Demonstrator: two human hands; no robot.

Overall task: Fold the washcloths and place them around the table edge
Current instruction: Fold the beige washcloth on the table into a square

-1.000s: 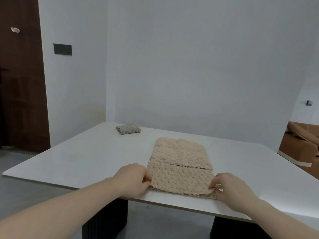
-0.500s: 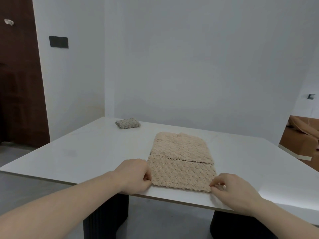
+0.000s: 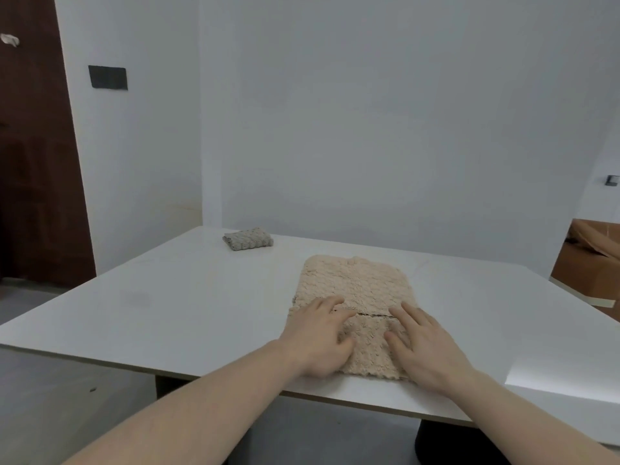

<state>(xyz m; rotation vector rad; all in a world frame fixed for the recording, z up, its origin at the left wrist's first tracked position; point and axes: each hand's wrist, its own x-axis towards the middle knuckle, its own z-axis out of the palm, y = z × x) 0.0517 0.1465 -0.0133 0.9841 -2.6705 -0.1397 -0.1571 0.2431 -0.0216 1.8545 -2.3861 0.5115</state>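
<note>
A beige bumpy washcloth (image 3: 355, 283) lies flat on the white table (image 3: 188, 303), its near flap folded over so that an edge line crosses its middle. My left hand (image 3: 318, 333) rests palm down on the left part of the near flap, fingers spread. My right hand (image 3: 422, 344) presses flat on the right part of the flap, fingers apart. Neither hand grips the cloth. A small grey washcloth (image 3: 248, 238), folded into a compact block, sits near the table's far left corner.
The table's near edge (image 3: 235, 380) runs just below my wrists. A white wall stands behind the table, a dark wooden door (image 3: 33, 162) at the left. A brown cardboard box (image 3: 590, 263) sits on the floor at the right.
Both hands have let go of the near corners of the beige washcloth and moved inward onto the folded flap, now lying flat with fingers spread.
</note>
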